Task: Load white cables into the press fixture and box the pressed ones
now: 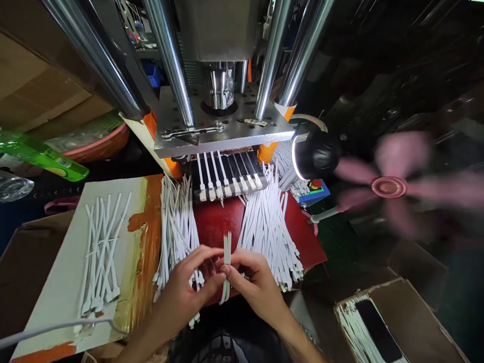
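A few short white flat cables (227,249) stand upright between my hands, with reddish ends at the top. My left hand (192,277) pinches them from the left with thumb and fingers. From the other side my right hand (255,277) has its thumb and forefinger closed on the same cables. White cables with connector ends lie in a pile (264,232) to the right and another pile (176,217) to the left. Ahead, a row of white cables lies in a black fixture (230,179) beneath the press's steel plate (223,133).
Wrenches (192,131) lie on the steel plate. A spinning pink fan (389,186) and a lit lamp (315,155) stand at the right. A board (68,242) at the left carries more cables. A cardboard box (412,307) holds cables and a phone-like dark slab (378,330).
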`<move>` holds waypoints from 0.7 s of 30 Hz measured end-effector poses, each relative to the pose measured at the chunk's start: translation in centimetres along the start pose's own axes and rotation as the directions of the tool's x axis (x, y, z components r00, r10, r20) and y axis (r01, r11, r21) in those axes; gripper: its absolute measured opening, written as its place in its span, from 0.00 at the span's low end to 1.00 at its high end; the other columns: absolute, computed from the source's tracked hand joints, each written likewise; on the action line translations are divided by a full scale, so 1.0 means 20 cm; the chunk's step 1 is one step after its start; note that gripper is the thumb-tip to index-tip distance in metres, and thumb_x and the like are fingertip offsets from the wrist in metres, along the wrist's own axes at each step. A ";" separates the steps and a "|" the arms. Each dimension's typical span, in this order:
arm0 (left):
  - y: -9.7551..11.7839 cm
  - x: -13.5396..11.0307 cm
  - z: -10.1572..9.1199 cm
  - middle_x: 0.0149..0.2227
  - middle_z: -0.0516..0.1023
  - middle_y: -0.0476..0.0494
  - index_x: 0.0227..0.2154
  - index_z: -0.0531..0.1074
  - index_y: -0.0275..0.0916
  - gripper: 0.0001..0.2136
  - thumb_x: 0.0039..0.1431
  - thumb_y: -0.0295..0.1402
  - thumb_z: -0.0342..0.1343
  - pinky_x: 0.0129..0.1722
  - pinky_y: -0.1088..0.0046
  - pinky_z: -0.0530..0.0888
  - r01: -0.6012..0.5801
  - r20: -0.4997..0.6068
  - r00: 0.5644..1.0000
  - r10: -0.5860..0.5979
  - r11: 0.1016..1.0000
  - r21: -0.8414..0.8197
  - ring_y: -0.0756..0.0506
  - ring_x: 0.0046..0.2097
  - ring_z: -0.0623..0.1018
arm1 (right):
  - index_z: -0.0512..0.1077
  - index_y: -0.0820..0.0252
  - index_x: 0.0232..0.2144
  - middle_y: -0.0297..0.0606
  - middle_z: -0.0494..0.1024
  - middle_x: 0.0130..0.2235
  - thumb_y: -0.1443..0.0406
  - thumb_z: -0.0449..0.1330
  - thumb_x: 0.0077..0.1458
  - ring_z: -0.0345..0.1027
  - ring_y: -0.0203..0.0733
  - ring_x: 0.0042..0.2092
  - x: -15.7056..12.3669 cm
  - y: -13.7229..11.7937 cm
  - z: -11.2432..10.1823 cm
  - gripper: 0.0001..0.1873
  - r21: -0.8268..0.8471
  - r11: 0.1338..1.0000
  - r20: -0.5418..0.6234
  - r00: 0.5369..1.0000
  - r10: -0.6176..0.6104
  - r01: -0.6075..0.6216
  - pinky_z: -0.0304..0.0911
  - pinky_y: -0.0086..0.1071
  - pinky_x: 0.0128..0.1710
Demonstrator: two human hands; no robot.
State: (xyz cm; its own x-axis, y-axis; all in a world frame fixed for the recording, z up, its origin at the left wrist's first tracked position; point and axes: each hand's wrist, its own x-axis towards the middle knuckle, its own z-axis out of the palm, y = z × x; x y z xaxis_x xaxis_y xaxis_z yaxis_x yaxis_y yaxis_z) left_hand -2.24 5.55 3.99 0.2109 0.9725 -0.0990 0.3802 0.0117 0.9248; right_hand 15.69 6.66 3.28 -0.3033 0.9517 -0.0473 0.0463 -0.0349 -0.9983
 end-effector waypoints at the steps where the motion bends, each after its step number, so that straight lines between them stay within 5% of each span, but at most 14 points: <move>1: 0.02 0.03 -0.02 0.41 0.79 0.44 0.44 0.80 0.45 0.10 0.64 0.41 0.62 0.43 0.70 0.75 -0.037 -0.043 0.998 0.036 0.999 -0.011 0.43 0.42 0.79 | 0.82 0.58 0.32 0.32 0.72 0.27 0.52 0.63 0.65 0.64 0.36 0.31 -0.01 0.00 0.00 0.17 -0.032 0.999 0.001 1.000 -0.028 0.028 0.59 0.29 0.32; 5: 0.10 0.12 -0.07 0.38 0.77 0.44 0.31 0.82 0.43 0.09 0.66 0.38 0.61 0.42 0.71 0.75 -0.143 -0.056 0.989 0.140 0.988 -0.056 0.45 0.41 0.79 | 0.81 0.57 0.32 0.36 0.76 0.32 0.58 0.59 0.69 0.68 0.38 0.35 -0.03 0.01 -0.01 0.16 -0.051 0.994 0.032 0.995 -0.095 0.097 0.62 0.30 0.36; 13: 0.11 0.11 -0.09 0.38 0.78 0.44 0.35 0.85 0.45 0.07 0.66 0.35 0.62 0.41 0.72 0.75 -0.120 -0.009 0.993 0.120 0.980 -0.159 0.46 0.41 0.80 | 0.81 0.57 0.31 0.33 0.73 0.28 0.62 0.66 0.63 0.65 0.36 0.30 -0.02 0.02 -0.02 0.09 -0.077 0.989 -0.069 0.989 -0.133 0.127 0.57 0.29 0.30; 19: 0.15 0.15 -0.10 0.34 0.80 0.48 0.31 0.80 0.42 0.09 0.67 0.34 0.60 0.38 0.73 0.73 -0.171 -0.088 0.982 0.168 0.985 -0.032 0.47 0.37 0.78 | 0.74 0.58 0.29 0.29 0.67 0.27 0.66 0.63 0.61 0.62 0.35 0.30 -0.02 0.06 0.04 0.07 -0.112 0.991 -0.041 0.996 -0.078 0.073 0.57 0.28 0.31; 21: 0.16 0.22 -0.15 0.34 0.80 0.49 0.33 0.79 0.42 0.08 0.68 0.36 0.59 0.38 0.74 0.73 -0.178 -0.183 0.966 0.185 0.983 0.049 0.48 0.37 0.78 | 0.74 0.59 0.30 0.29 0.69 0.28 0.68 0.62 0.60 0.62 0.34 0.30 -0.05 0.08 0.04 0.06 -0.137 0.990 0.069 0.998 -0.003 0.012 0.57 0.27 0.31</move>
State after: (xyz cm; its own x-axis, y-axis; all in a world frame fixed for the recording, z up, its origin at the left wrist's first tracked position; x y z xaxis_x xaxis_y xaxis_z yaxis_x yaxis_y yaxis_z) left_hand -2.66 10.63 7.66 0.1089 0.9838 0.1424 0.3804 -0.1736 0.9084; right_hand 15.25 5.36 1.65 -0.3687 0.9284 -0.0467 0.1729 0.0191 -0.9847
